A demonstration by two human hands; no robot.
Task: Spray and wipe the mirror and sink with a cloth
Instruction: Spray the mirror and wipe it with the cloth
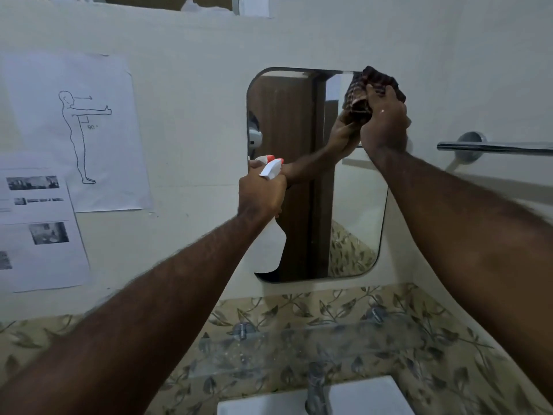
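A rounded rectangular mirror (353, 211) hangs on the white wall ahead. My right hand (386, 124) presses a dark checked cloth (374, 85) against the mirror's upper right corner. In front of the mirror's left edge, my left hand (260, 194) grips the neck of a white spray bottle (269, 250) with a red-tipped nozzle (276, 161). The white sink (374, 396) shows at the bottom edge, with a metal tap (317, 390) rising from it.
A clear glass shelf (299, 342) juts out under the mirror, over leaf-patterned tiles (434, 369). A chrome towel bar (493, 146) sticks out on the right wall. Printed paper sheets (71, 130) are stuck to the wall at the left.
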